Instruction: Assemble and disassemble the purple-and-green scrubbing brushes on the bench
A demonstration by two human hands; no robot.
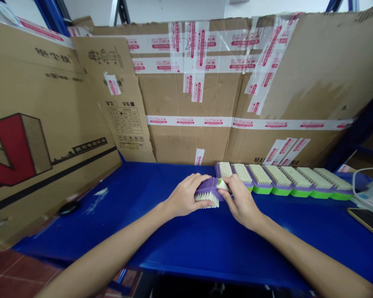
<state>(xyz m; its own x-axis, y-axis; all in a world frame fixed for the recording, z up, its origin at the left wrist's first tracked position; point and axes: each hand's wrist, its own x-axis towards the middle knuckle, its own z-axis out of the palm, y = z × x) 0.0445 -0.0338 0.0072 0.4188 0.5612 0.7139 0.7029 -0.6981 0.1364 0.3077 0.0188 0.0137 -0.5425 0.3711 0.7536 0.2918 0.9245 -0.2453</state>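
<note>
A purple scrub brush (pixel 207 185) with white bristles facing down is held above the blue table, near its middle. My left hand (pixel 186 195) is closed around the brush's left side, its thumb along the bristles. My right hand (pixel 241 202) grips the brush's right end, fingers on a white piece with a green mark (pixel 222 184); whether this piece is part of the brush I cannot tell. Just beyond my right hand, a row of several brushes (pixel 278 176) lies bristles up, their bodies purple and green.
Cardboard panels (pixel 189 95) with red-printed tape stand behind and left of the blue table (pixel 174 244). A phone (pixel 368 221) lies at the right edge by a white object with a cable (pixel 371 194). A black round object (pixel 69 207) sits at the left edge.
</note>
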